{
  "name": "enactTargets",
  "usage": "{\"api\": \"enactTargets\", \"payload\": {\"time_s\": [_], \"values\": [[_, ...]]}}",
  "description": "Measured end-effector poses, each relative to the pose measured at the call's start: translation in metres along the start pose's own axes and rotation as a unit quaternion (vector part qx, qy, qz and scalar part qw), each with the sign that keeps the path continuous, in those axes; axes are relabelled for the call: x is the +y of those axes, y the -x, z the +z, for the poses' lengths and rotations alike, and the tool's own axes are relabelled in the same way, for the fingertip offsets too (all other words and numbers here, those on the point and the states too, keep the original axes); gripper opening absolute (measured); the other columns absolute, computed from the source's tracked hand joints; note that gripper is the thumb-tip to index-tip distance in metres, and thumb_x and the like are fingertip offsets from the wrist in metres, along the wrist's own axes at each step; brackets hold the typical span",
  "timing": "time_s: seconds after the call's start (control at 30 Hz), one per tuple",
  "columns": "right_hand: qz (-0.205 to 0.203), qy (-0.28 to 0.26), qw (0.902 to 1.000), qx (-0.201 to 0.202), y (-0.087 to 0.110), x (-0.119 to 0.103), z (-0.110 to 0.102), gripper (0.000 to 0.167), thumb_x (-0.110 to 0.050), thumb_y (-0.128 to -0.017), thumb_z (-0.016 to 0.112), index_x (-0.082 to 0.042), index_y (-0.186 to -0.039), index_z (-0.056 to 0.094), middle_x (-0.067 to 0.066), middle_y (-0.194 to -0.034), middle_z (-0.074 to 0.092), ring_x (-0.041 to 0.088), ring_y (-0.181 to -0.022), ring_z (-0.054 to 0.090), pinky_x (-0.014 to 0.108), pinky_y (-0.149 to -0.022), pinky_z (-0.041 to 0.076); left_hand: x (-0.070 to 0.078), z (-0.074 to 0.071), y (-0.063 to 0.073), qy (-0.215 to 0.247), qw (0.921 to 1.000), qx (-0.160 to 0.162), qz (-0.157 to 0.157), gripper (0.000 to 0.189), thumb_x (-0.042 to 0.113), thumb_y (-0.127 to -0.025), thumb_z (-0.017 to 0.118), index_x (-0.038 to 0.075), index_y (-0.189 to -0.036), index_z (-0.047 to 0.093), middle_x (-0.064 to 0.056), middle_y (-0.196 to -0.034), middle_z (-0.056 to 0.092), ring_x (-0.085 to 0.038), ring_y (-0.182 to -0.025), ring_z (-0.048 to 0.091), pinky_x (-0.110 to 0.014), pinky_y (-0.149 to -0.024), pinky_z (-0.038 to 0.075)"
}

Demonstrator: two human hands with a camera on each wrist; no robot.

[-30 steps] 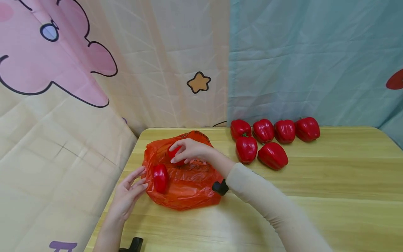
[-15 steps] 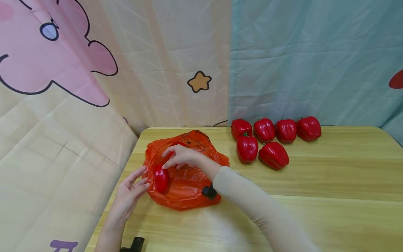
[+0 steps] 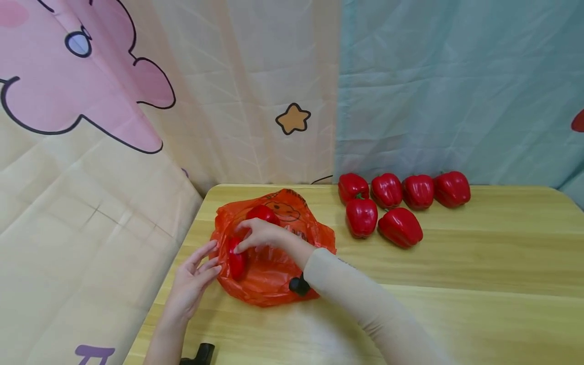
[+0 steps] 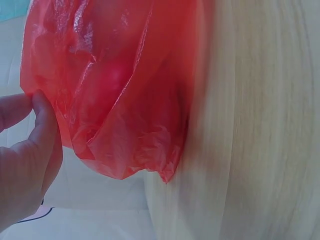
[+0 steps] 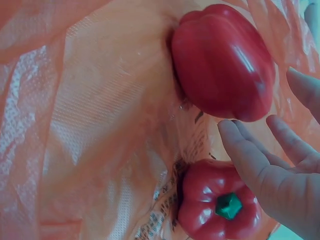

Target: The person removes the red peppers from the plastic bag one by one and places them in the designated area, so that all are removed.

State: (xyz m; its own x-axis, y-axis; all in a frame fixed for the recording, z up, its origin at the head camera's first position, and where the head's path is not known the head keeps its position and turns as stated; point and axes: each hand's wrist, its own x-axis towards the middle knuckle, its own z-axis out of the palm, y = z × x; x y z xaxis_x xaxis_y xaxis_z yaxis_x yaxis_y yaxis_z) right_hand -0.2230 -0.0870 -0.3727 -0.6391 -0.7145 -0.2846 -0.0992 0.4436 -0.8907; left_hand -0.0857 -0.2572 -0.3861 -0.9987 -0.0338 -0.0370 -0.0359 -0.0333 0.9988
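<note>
A crumpled orange-red plastic bag point(image 3: 269, 284) lies spread at the table's left side, with two red bell peppers in it. The nearer pepper point(image 3: 237, 264) lies lengthwise along the bag's left side. The other pepper point(image 3: 263, 213) is behind the right hand. My left hand point(image 3: 193, 281) is at the bag's left edge; in the left wrist view its thumb and finger pinch the film. Over the bag, my right hand point(image 3: 261, 235) reaches to the nearer pepper. In the right wrist view its fingers are apart beside a pepper point(image 5: 222, 62), gripping nothing; a green-stemmed pepper point(image 5: 220, 200) sits below.
Several more red bell peppers point(image 3: 400, 226) stand in a cluster at the back of the wooden table point(image 3: 479, 253), right of the bag. Printed curtains point(image 3: 255, 91) hang behind and to the left. Dark wrist mounts point(image 3: 298, 286) show at both arms.
The right hand has let go of the farther pepper in the bag and moved left and toward me, to the nearer pepper. The left hand stays at the bag's edge.
</note>
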Motion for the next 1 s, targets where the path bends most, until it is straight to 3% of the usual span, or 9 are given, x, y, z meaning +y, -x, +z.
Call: {"api": "enactTargets", "payload": {"time_s": [0.37, 0.57, 0.83, 1.0], "values": [[0.003, 0.045, 0.9989, 0.011, -0.003, 0.006, 0.009, 0.062, -0.025, -0.079, 0.075, -0.011, -0.133, 0.049, 0.004, -0.119, 0.056, 0.016, -0.095, 0.053, 0.026, -0.078, 0.051, -0.001, 0.002, 0.001, -0.018, 0.9997, 0.011, -0.013, 0.057, -0.004, -0.090, 0.054, -0.003, -0.141, 0.030, -0.002, -0.123, 0.043, -0.006, -0.099, 0.060, -0.022, -0.083, 0.050], [0.005, 0.049, 0.9987, 0.015, -0.003, 0.006, 0.013, 0.065, -0.028, -0.078, 0.076, -0.011, -0.134, 0.048, 0.005, -0.119, 0.056, 0.018, -0.094, 0.054, 0.026, -0.075, 0.052, -0.001, 0.002, 0.000, -0.016, 0.9996, 0.013, -0.017, 0.057, -0.003, -0.089, 0.055, -0.003, -0.141, 0.030, -0.001, -0.123, 0.044, -0.006, -0.099, 0.059, -0.022, -0.084, 0.050], [-0.003, 0.083, 0.9963, 0.022, -0.003, 0.009, 0.016, 0.065, -0.028, -0.076, 0.077, -0.013, -0.132, 0.049, 0.003, -0.121, 0.056, 0.017, -0.102, 0.053, 0.031, -0.088, 0.048, -0.001, 0.002, -0.001, -0.013, 0.9995, 0.015, -0.024, 0.058, -0.004, -0.089, 0.055, -0.003, -0.141, 0.029, 0.001, -0.121, 0.045, -0.006, -0.099, 0.060, -0.022, -0.084, 0.050], [-0.010, 0.088, 0.9960, 0.015, -0.003, 0.011, 0.015, 0.060, -0.028, -0.076, 0.078, -0.014, -0.127, 0.051, 0.001, -0.113, 0.057, 0.016, -0.095, 0.053, 0.027, -0.080, 0.049, 0.000, 0.002, -0.001, -0.017, 0.9993, 0.017, -0.027, 0.058, -0.004, -0.089, 0.055, -0.003, -0.141, 0.029, 0.001, -0.122, 0.045, -0.006, -0.099, 0.059, -0.022, -0.084, 0.050]]}}
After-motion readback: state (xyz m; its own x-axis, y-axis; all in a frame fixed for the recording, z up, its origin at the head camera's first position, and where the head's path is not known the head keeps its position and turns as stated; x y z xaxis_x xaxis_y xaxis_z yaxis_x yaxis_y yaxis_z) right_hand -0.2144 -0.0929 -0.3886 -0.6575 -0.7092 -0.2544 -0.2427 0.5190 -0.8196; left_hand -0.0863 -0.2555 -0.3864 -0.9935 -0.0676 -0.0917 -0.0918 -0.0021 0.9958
